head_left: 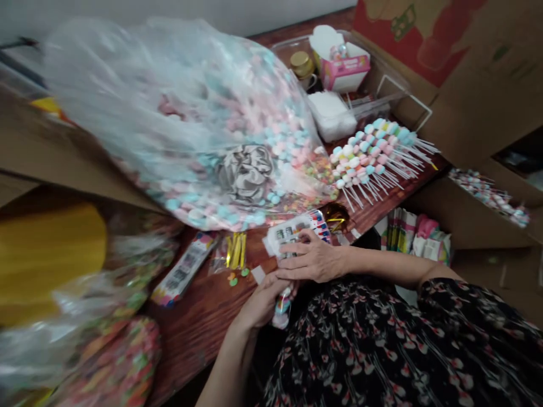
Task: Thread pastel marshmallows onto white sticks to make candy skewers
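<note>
My left hand (pixel 265 297) is closed round a small wrapped marshmallow skewer (pixel 281 311), whose pastel end sticks out below the fingers. My right hand (pixel 316 260) meets it from the right, its lower fingertips against the left hand's fingers and its upper fingers apart. Its thumb and whatever lies between its tips are hidden. Just beyond the right fingers lies a stack of printed clear packets (pixel 288 230), partly covered by the hand. Near the left hand are a small white slip (pixel 258 275) and gold twist ties (pixel 236 250).
A huge clear bag of marshmallows (pixel 237 113) fills the back, with a grey scrunchie (pixel 246 172) on it. Marshmallow skewers (pixel 373 152) are piled at right, before a clear bin (pixel 390 93). Left stand a printed packet (pixel 184 268) and a bag of gummies (pixel 123 356). Cardboard boxes (pixel 449 73) flank the table.
</note>
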A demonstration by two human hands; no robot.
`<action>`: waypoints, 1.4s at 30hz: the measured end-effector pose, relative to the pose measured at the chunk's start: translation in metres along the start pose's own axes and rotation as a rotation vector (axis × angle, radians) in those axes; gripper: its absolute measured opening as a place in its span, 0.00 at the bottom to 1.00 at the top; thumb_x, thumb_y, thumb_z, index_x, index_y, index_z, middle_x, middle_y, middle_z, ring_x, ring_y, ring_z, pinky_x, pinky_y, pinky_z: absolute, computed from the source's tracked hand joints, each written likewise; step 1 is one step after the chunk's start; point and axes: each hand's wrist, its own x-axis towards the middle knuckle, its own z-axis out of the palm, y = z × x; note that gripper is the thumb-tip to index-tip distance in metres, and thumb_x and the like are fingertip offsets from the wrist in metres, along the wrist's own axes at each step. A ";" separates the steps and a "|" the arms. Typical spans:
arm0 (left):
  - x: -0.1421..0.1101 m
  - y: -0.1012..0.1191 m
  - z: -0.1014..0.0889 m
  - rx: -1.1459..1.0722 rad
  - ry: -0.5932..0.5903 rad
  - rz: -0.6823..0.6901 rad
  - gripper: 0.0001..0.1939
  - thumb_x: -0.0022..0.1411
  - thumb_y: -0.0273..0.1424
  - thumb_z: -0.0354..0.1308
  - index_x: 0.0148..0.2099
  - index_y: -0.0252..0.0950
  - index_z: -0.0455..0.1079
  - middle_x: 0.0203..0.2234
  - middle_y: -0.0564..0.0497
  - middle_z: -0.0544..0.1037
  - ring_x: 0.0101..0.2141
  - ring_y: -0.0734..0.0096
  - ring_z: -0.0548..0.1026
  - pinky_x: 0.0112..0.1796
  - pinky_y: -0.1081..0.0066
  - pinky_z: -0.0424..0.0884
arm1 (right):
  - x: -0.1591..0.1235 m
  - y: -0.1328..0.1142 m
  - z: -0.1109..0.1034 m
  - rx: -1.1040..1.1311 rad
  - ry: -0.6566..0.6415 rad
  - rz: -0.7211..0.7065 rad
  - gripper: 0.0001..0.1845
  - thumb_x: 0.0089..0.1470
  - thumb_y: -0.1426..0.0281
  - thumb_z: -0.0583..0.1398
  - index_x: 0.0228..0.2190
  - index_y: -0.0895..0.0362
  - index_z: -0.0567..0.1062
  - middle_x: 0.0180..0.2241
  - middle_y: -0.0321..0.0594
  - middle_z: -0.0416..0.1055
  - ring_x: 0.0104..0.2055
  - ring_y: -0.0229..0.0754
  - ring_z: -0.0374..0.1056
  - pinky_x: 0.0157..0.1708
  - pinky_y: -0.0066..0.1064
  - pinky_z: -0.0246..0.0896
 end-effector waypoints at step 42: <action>0.049 0.026 0.043 0.489 0.540 0.259 0.20 0.56 0.44 0.60 0.41 0.33 0.78 0.25 0.54 0.76 0.22 0.75 0.68 0.25 0.75 0.66 | -0.138 0.043 -0.062 0.277 0.188 0.761 0.07 0.62 0.74 0.50 0.32 0.57 0.67 0.37 0.43 0.66 0.39 0.40 0.63 0.40 0.32 0.59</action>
